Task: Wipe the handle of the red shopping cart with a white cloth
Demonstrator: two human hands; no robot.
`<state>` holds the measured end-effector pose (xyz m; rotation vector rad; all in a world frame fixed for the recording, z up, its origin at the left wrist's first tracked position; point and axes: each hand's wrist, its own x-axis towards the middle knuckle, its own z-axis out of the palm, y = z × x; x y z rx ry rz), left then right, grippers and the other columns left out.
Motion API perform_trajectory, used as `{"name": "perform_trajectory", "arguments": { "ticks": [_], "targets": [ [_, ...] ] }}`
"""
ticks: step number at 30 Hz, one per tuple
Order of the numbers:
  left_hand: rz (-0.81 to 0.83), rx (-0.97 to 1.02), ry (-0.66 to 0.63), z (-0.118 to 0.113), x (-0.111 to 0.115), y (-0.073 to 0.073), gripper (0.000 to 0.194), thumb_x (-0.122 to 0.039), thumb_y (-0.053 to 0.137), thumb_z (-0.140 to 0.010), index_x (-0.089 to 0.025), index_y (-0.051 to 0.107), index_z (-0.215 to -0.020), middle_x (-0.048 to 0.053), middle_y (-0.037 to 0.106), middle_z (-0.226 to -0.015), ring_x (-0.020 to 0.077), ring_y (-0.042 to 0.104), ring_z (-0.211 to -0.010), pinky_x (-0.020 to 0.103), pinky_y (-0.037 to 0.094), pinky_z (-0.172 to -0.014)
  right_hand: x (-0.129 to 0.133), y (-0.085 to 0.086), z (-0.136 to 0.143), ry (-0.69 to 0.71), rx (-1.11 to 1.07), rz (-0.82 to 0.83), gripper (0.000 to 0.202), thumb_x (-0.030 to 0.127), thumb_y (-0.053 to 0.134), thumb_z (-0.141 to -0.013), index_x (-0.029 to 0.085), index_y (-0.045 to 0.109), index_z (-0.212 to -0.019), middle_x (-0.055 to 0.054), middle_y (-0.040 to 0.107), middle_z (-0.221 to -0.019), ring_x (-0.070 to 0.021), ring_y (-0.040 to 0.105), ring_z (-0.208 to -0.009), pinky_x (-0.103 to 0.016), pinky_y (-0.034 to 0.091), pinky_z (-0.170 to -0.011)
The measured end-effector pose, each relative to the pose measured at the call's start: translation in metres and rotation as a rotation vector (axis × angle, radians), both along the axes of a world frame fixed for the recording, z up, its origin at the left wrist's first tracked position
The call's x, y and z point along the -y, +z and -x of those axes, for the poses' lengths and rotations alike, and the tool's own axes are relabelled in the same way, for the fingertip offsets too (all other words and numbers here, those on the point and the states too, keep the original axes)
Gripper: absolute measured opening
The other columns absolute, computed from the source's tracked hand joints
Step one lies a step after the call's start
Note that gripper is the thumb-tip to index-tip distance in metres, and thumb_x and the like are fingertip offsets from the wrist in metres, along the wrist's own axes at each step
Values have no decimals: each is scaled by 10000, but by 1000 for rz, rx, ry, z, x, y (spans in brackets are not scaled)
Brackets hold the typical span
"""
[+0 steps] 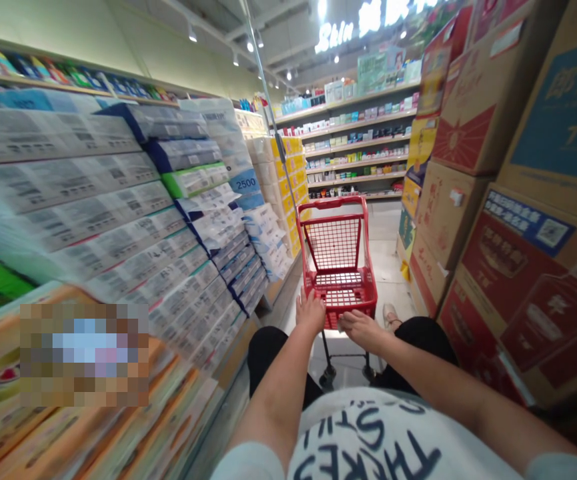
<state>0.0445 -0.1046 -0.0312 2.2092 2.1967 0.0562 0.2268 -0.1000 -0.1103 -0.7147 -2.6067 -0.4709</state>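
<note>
A small red shopping cart point(338, 293) stands right in front of me, its mesh basket showing no goods inside. My left hand point(311, 311) grips the left corner of its near rim, fingers laid over the edge. On the right part of that same rim, my right hand point(361, 328) is closed with its fingers pointing left; the fingertips are partly hidden. The cart's raised mesh flap point(333, 243) and a red bar point(332, 203) are at its far end. Below the basket, dark wheels point(328, 377) show between my knees.
Wrapped paper packs point(103, 220) are stacked high on the left, with orange packs point(168, 400) nearer. Cardboard cartons point(455, 233) wall the right side. Shelves of small boxes point(358, 137) close off the far end. A narrow tiled floor point(393, 283) runs between. A shoe point(391, 317) shows right of the cart.
</note>
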Motion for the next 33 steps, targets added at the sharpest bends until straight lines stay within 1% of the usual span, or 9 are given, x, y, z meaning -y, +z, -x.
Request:
{"name": "perform_trajectory", "arguments": {
  "ticks": [3,7,11,16,19,22,24,28,33],
  "targets": [
    [-19,2,-7,1,-2,-2,444,-312,241,-962,-213,565,-1250,30,314,-1524,291,1,-1449,495,132,-1166,-1,1,4,34,62,7,179,177,481,-918,181,658,-891,-70,641,-925,-194,497,-954,-329,371,-804],
    [-8,-4,-7,0,0,-2,444,-296,238,-962,-199,566,-1245,37,308,-1527,291,-6,-1449,485,137,-1168,-3,-2,8,-12,123,51,186,170,521,-895,175,656,-766,-50,639,-803,-190,507,-848,-326,368,-737],
    [3,20,7,0,1,0,454,-314,220,-970,-205,557,-1255,26,293,-1534,289,-10,-1449,481,124,-1170,-4,-3,7,24,87,16,164,222,510,-920,180,663,-878,-58,659,-968,-193,504,-908,-336,365,-773],
    [3,30,5,1,2,0,468,-300,217,-965,-194,544,-1284,34,304,-1527,301,-11,-1447,476,136,-1171,-4,-5,6,23,63,5,179,174,527,-902,185,663,-786,-42,662,-863,-185,508,-844,-331,362,-728],
    [-3,36,4,2,2,-1,465,-304,229,-963,-198,542,-1291,41,306,-1526,291,-4,-1449,478,143,-1169,-4,-7,8,42,28,-4,149,193,525,-913,188,673,-897,-54,660,-976,-194,505,-936,-336,365,-791],
    [-5,47,-12,4,1,-3,464,-300,233,-961,-203,547,-1289,37,296,-1531,292,-9,-1448,493,138,-1166,-4,-7,10,34,33,11,162,176,519,-911,178,679,-888,-60,660,-912,-195,506,-900,-334,371,-770],
    [8,62,-6,5,0,-3,471,-303,233,-960,-191,538,-1301,35,290,-1534,301,-10,-1447,492,132,-1168,-2,-4,11,36,42,17,170,172,515,-909,178,683,-891,-61,659,-900,-195,504,-875,-333,372,-759],
    [11,71,1,5,0,-4,476,-310,231,-961,-167,542,-1292,50,286,-1535,302,-22,-1446,485,127,-1169,2,8,7,63,-16,38,229,192,495,-922,200,661,-1080,-82,633,-1107,-208,480,-1000,-349,359,-858],
    [1,71,3,3,2,-3,467,-304,217,-970,-176,553,-1267,46,273,-1536,286,-37,-1447,477,126,-1169,10,30,3,70,16,183,231,159,496,-899,214,685,-1021,-67,654,-1030,-196,499,-940,-338,375,-825]
  ]
}}
